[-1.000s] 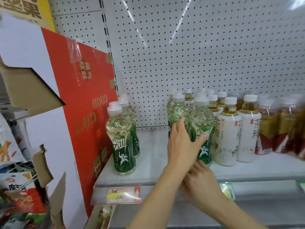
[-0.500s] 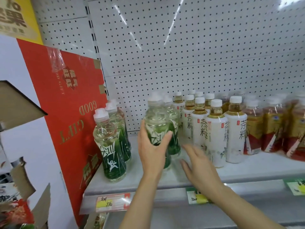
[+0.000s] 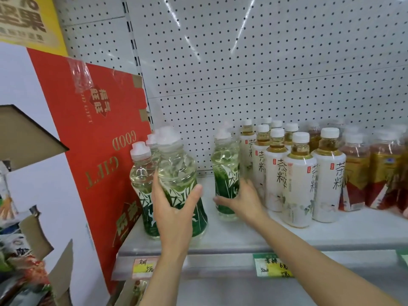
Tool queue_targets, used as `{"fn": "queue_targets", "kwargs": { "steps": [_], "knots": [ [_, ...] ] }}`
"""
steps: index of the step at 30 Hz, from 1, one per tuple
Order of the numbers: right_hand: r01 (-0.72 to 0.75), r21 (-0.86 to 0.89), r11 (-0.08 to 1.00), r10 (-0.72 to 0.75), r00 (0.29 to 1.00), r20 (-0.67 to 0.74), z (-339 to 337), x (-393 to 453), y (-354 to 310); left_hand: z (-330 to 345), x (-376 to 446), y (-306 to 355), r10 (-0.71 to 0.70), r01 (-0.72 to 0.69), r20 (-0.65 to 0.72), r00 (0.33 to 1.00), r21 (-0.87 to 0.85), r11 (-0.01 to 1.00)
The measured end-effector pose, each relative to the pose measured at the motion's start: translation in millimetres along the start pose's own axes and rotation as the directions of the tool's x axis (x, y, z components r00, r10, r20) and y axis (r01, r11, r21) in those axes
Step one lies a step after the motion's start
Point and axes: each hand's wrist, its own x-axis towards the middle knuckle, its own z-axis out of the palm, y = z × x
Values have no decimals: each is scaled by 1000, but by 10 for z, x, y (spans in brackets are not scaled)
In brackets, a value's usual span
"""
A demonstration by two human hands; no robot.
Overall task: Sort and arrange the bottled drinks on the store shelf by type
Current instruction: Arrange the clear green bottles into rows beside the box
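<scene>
A bare strip of shelf (image 3: 209, 230) lies open between two green bottles (image 3: 183, 184) (image 3: 226, 173). White bottles (image 3: 298, 184) block the right, a red box (image 3: 99, 151) blocks the left.

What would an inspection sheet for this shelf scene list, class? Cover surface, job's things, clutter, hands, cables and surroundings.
Surface: white shelf, price tags on its front edge.
Job's things: green bottles at left; white-label bottles in the middle; red-label bottles at right.
Clutter: nothing seen.
Hands: left hand grips a green bottle; right hand reaches around another green bottle.
Cables: nothing seen.
Surroundings: pegboard behind, red box at left.
</scene>
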Motion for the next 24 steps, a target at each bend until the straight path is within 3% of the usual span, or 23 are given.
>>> {"fn": "queue_targets", "kwargs": {
  "steps": [5,10,24],
  "knots": [
    [6,29,1000,-9,997,77,304,62,-195,-253,15,226,98,-102,-118,988,-25,994],
    [3,-19,1000,-1,994,113,571,203,-426,-455,-31,273,88,-94,-161,983,-32,995],
    [-87,119,989,69,987,147,915,624,-545,-445,72,99,52,-51,-79,995,16,999]
  ]
}}
